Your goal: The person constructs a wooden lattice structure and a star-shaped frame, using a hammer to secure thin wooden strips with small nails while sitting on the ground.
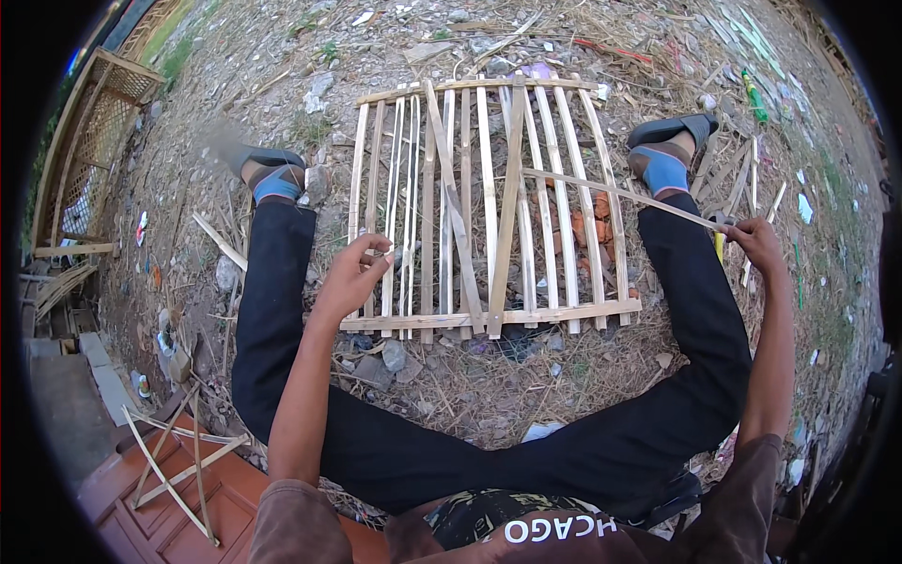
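My right hand [757, 246] pinches one end of a thin wooden strip [625, 194]. The strip slants up and left, its far end over the slats of a wooden slatted panel [489, 324]. That panel lies on the ground between my legs: upright slats across two crossbars, with two slanted slats on top. Over the panel's left side is my left hand [353, 274], fingers curled and thumb close to the fingertips. Anything in that pinch is too small to make out. Just under my right hand shows a small yellow thing [720, 246], partly hidden.
Stony ground with dry grass surrounds the panel. Broken red bricks [584, 230] show beneath its right slats. A reddish-brown wooden door panel [141, 498] with crossed thin strips [178, 461] lies lower left. A lattice frame [94, 150] stands far left; a green bottle [754, 97] lies upper right.
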{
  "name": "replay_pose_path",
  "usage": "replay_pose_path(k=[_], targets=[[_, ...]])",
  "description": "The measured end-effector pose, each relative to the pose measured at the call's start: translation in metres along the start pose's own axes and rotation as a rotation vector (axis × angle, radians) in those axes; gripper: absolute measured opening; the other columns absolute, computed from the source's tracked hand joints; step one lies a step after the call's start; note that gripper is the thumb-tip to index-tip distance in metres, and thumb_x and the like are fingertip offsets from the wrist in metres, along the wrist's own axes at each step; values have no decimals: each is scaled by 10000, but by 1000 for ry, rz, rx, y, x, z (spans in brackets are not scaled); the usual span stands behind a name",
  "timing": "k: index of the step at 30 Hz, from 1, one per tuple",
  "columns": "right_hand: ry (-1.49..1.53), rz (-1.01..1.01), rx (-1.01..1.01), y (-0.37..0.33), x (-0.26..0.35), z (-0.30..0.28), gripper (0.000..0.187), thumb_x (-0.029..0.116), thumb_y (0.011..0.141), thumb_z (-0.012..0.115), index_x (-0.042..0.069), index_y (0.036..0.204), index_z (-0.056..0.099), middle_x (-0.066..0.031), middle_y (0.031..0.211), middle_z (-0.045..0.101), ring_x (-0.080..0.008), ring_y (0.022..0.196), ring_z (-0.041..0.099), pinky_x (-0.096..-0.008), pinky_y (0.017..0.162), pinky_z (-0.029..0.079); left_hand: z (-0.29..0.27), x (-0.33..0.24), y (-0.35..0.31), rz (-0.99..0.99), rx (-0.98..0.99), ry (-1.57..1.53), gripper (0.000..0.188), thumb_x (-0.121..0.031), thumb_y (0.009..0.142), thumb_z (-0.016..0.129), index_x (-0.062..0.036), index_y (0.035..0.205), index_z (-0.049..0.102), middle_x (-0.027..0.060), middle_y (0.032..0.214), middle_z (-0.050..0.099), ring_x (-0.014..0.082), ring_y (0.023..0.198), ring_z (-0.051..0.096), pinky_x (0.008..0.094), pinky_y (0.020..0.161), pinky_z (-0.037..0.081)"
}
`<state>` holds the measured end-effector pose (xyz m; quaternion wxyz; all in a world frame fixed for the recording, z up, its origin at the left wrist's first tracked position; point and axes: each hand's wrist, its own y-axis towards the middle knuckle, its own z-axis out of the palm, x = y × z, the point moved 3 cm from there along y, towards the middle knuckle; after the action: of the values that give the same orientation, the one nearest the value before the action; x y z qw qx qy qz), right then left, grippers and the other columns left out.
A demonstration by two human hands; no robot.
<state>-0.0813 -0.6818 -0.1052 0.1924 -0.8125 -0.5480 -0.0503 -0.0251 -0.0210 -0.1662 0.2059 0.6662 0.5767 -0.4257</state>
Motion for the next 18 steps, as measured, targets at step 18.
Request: replay_pose_path(k=[18], targets=[[19, -240, -111, 57, 47, 53, 532, 491, 698, 817, 21, 907, 682, -130, 751, 638, -265, 720, 626, -387, 674, 469, 60, -5, 58, -9, 27, 21, 312, -131, 901, 654, -36, 1188, 576, 37, 1047, 625, 125, 841, 564, 283, 716, 462]])
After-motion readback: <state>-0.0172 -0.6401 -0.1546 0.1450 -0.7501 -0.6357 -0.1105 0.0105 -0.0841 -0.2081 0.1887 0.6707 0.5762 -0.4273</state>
